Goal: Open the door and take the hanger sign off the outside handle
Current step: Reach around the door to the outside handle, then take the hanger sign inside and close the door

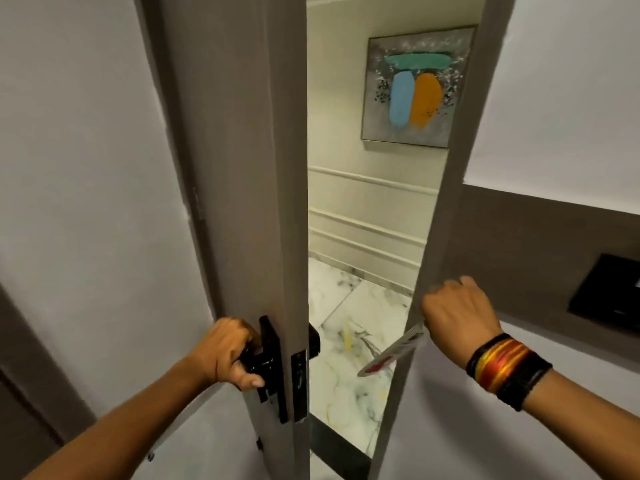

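The grey-brown door [242, 174] stands partly open, swung inward toward me. My left hand [227, 353] is closed around the black inside handle [266, 358]. A bit of the black outside handle [314, 342] shows past the door's edge, with nothing hanging on it. My right hand [457, 313] is at the door frame [446, 216], fingers closed on the hanger sign [391, 355], a flat white card with red on it, seen almost edge-on and slanting down to the left. A striped band wraps that wrist.
Through the gap lies a corridor with a white marble floor [349, 327], cream panelled wall and a framed abstract painting [415, 88]. A black wall panel [609, 292] sits on the right wall. White walls flank the doorway.
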A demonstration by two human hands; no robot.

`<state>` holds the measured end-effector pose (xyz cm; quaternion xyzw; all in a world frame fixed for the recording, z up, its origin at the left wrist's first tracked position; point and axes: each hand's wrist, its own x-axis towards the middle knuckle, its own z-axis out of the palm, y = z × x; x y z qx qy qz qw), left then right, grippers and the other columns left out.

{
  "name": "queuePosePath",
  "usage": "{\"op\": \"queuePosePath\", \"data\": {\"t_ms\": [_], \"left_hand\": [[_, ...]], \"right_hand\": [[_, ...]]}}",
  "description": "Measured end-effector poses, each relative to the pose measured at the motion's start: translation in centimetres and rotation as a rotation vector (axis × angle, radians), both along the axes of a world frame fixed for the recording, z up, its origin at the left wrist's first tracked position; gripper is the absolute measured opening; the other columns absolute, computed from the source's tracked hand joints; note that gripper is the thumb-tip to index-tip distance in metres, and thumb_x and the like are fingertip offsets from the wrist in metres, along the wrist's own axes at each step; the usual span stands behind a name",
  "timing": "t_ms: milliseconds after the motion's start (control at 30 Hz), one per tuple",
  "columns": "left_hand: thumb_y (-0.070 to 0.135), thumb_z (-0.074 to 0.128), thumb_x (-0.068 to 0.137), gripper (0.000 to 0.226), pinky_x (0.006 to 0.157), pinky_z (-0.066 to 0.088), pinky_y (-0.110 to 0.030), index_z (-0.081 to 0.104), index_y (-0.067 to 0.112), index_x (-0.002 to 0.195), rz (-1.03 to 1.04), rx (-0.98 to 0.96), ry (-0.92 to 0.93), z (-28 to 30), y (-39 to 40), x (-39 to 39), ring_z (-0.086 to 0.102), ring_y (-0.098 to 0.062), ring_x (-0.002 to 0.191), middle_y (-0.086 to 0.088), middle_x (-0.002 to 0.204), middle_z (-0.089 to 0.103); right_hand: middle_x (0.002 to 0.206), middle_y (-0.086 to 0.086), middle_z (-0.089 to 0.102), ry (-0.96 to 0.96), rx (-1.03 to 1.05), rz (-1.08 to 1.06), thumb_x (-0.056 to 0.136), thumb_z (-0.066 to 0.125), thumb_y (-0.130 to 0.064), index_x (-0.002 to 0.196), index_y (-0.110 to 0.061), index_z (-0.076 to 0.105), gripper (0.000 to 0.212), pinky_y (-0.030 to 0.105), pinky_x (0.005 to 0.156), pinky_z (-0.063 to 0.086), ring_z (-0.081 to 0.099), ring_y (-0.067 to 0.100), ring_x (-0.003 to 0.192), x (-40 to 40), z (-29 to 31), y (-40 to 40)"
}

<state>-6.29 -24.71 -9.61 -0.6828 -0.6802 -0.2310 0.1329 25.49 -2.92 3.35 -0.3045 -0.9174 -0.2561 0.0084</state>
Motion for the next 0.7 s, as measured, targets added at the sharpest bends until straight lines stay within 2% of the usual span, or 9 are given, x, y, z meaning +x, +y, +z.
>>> {"op": "queuePosePath", "data": {"t_ms": [67, 133, 233, 300, 400, 467, 533, 633, 700], "left_hand": [[0.097, 0.028, 0.076, 0.094, 0.040, 0.028, -0.041, 0.032, 0.007, 0.049, 0.027, 0.034, -0.083, -0.9, 2.1, 1.6, 0.023, -0.020, 0.040, -0.012, 0.043, 0.032], [0.097, 0.031, 0.076, 0.096, 0.043, 0.027, -0.040, 0.037, 0.005, 0.049, 0.064, 0.047, -0.169, -1.5, 4.1, 2.6, 0.022, -0.013, 0.043, -0.008, 0.044, 0.030], [0.101, 0.032, 0.070, 0.097, 0.048, 0.025, -0.034, 0.039, 0.006, 0.049, 0.154, 0.007, -0.278, -1.7, 7.3, 3.8, 0.027, -0.012, 0.043, 0.004, 0.046, 0.030], [0.102, 0.032, 0.067, 0.091, 0.052, 0.023, -0.032, 0.033, 0.013, 0.049, 0.214, 0.006, -0.359, -2.1, 9.6, 4.7, 0.027, -0.015, 0.046, 0.002, 0.048, 0.029], [0.099, 0.042, 0.063, 0.085, 0.056, 0.027, -0.038, 0.030, 0.016, 0.052, 0.327, 0.079, -0.630, -2.7, 12.7, 7.8, 0.029, -0.019, 0.051, -0.001, 0.052, 0.029], [0.088, 0.047, 0.061, 0.075, 0.065, 0.038, -0.040, 0.038, 0.015, 0.054, 0.416, 0.126, -0.835, -3.3, 15.0, 9.9, 0.044, -0.022, 0.059, -0.001, 0.058, 0.041], [0.092, 0.046, 0.057, 0.086, 0.079, 0.047, -0.044, 0.053, 0.007, 0.065, 0.464, 0.110, -0.985, -3.1, 17.1, 10.9, 0.058, -0.031, 0.078, -0.008, 0.072, 0.057], [0.095, 0.041, 0.055, 0.085, 0.075, 0.044, -0.042, 0.047, 0.011, 0.064, 0.485, 0.028, -0.983, -2.6, 19.8, 11.3, 0.055, -0.032, 0.079, -0.006, 0.072, 0.053], [0.094, 0.038, 0.056, 0.083, 0.081, 0.048, -0.045, 0.047, 0.013, 0.067, 0.502, -0.007, -0.968, -2.2, 21.4, 11.4, 0.058, -0.034, 0.084, -0.012, 0.081, 0.058]], "right_hand": [[0.083, 0.000, 0.055, 0.048, -0.020, -0.013, 0.092, 0.061, -0.012, 0.073, -0.024, 0.059, 0.022, 0.035, 0.078, 0.027, 0.057, 0.026, 0.088, 1.9, 1.0, 0.2], [0.095, 0.001, 0.054, 0.067, -0.063, -0.016, 0.093, 0.065, -0.024, 0.087, -0.023, 0.071, 0.009, 0.035, 0.079, 0.026, 0.049, 0.025, 0.091, 3.5, 1.8, 0.4], [0.099, -0.005, 0.041, 0.089, -0.248, -0.009, 0.091, 0.068, -0.044, 0.094, -0.026, 0.075, 0.019, 0.033, 0.080, 0.031, 0.035, 0.018, 0.093, 5.9, 2.5, 0.9], [0.102, -0.008, 0.051, 0.193, -0.432, -0.017, 0.089, 0.069, -0.050, 0.095, -0.028, 0.074, 0.023, 0.033, 0.079, 0.044, 0.047, 0.015, 0.095, 7.5, 2.8, 1.2], [0.082, -0.005, 0.072, 0.382, -0.710, -0.036, 0.086, 0.072, -0.055, 0.080, -0.027, 0.075, 0.029, 0.037, 0.070, 0.056, 0.066, 0.015, 0.076, 9.9, 3.0, 1.6], [0.065, 0.000, 0.074, 0.543, -0.883, -0.032, 0.082, 0.077, -0.054, 0.068, -0.023, 0.074, 0.034, 0.032, 0.059, 0.053, 0.067, 0.010, 0.058, 11.2, 2.8, 1.6], [0.055, 0.003, 0.071, 0.712, -1.028, -0.041, 0.080, 0.080, -0.052, 0.065, -0.018, 0.073, 0.037, 0.029, 0.051, 0.048, 0.060, 0.011, 0.046, 12.2, 2.4, 1.6], [0.050, 0.011, 0.064, 0.882, -1.139, -0.057, 0.081, 0.078, -0.050, 0.073, -0.012, 0.074, 0.039, 0.027, 0.044, 0.042, 0.054, 0.020, 0.045, 13.0, 1.5, 1.9], [0.054, 0.019, 0.063, 0.947, -1.173, -0.042, 0.085, 0.077, -0.045, 0.070, -0.014, 0.073, 0.035, 0.025, 0.043, 0.041, 0.053, 0.022, 0.047, 13.3, 1.2, 2.2]]}}
